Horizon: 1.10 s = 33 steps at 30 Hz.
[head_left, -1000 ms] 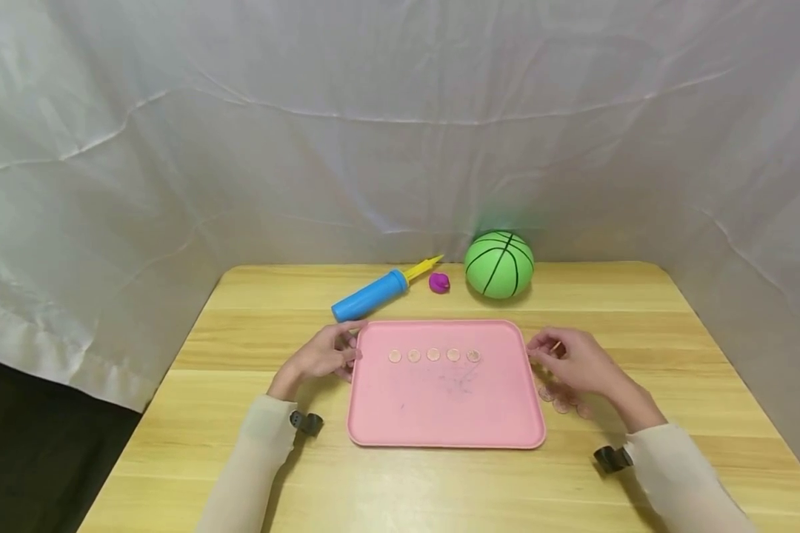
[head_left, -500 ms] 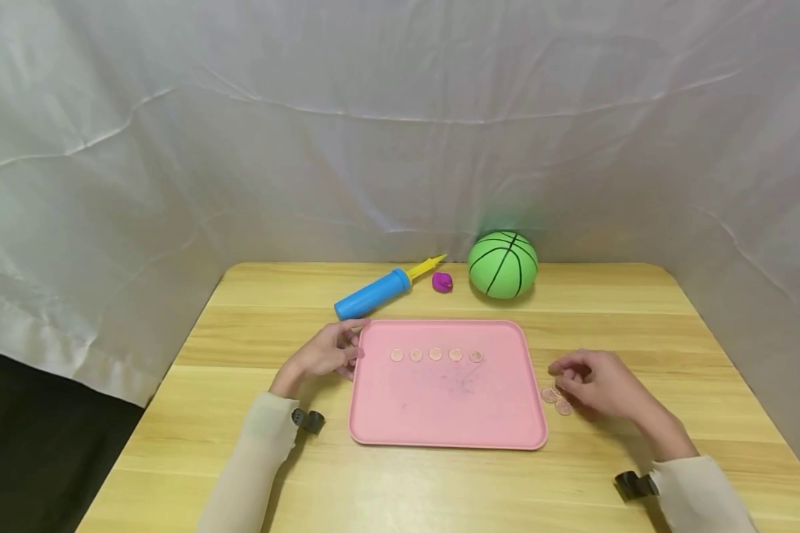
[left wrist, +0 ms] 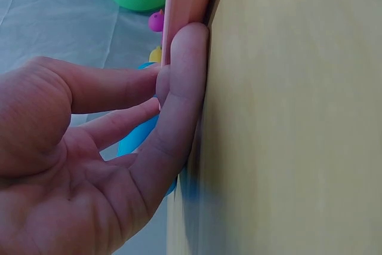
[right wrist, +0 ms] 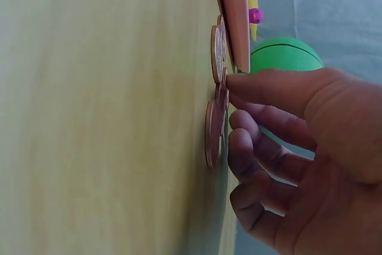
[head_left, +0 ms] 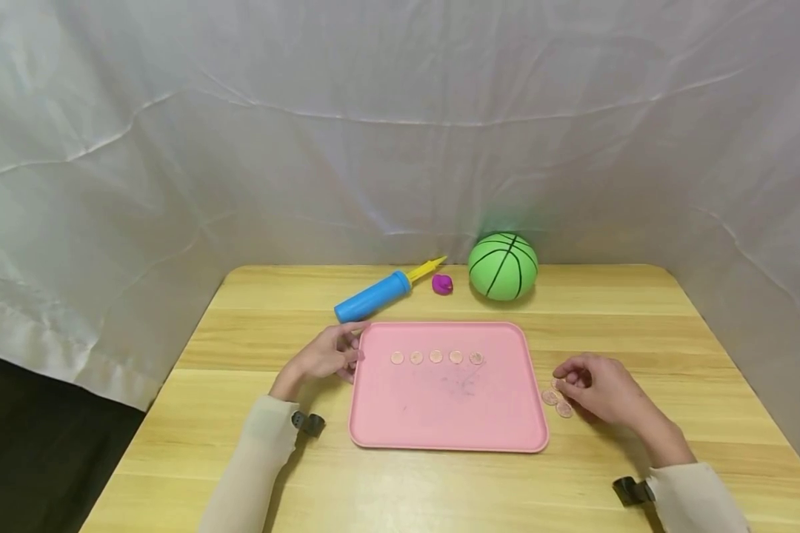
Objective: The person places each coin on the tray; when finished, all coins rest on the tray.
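Note:
My left hand (head_left: 320, 355) grips the left rim of a pink tray (head_left: 407, 426); in the left wrist view the thumb lies at the rim and a finger runs along the outer wall by the tabletop. On the tray, several copper-coloured coins (head_left: 436, 357) lie flat in one row towards the back. Right of the tray, my right hand (head_left: 603, 391) pinches a coin (right wrist: 224, 88) with thumb and index fingertip, low over the table; its other fingers are curled. Overlapping loose coins (head_left: 564, 409) lie just below those fingertips, some partly hidden.
Behind the tray lie a blue hand pump (head_left: 373, 296) with a yellow nozzle and a small purple toy duck (head_left: 442, 284). A green ball (head_left: 503, 266) with black lines sits near the grey curtain (head_left: 400, 163). Everything stands on a wooden table (head_left: 400, 488).
My right hand has moved from the tray's right edge outward and down to the loose coins, its thumb and index finger closing on one. The left hand has stayed at the rim.

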Motion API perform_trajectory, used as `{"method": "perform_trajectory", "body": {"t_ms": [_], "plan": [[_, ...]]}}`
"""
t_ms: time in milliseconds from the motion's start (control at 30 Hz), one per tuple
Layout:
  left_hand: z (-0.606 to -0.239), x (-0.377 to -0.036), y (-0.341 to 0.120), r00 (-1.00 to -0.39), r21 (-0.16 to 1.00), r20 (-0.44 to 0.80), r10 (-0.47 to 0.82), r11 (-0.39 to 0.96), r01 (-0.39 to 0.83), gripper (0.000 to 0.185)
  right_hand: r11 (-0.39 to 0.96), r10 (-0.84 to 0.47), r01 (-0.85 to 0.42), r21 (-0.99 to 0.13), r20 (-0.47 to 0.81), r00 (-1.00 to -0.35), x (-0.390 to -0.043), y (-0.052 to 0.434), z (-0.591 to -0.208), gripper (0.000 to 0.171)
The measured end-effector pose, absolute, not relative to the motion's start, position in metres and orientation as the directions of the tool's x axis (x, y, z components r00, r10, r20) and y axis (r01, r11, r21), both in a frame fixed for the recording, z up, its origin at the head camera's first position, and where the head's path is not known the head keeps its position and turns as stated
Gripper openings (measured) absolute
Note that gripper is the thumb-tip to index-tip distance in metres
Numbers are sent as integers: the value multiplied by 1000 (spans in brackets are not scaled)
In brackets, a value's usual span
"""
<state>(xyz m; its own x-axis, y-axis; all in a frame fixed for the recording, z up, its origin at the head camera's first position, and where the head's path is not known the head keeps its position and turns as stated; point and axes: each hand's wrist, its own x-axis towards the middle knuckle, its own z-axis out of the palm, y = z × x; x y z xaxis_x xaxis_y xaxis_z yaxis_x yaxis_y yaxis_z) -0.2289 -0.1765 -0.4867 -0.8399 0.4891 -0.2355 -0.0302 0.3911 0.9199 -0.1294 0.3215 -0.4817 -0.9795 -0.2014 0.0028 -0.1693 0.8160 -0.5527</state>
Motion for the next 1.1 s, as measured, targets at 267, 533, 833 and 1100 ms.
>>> {"method": "perform_trajectory", "body": {"t_ms": [267,533,833,1100], "plan": [[-487,-229,-176,-842,923,-231,487,383,-32,65,829,-232,-204,-521,12,-973,-129,321,-475,12],[-488,-228,-175,-843,919,-239,482,392,-37,65,777,-257,-151,-611,-89,-962,-137,330,-477,16],[-488,-229,-175,-841,920,-238,487,390,-35,65,761,-294,-102,-640,-202,-934,-144,334,-473,23],[-486,-228,-175,-842,920,-240,484,390,-39,64,757,-286,-132,-640,-142,-948,-144,337,-476,25]]}}
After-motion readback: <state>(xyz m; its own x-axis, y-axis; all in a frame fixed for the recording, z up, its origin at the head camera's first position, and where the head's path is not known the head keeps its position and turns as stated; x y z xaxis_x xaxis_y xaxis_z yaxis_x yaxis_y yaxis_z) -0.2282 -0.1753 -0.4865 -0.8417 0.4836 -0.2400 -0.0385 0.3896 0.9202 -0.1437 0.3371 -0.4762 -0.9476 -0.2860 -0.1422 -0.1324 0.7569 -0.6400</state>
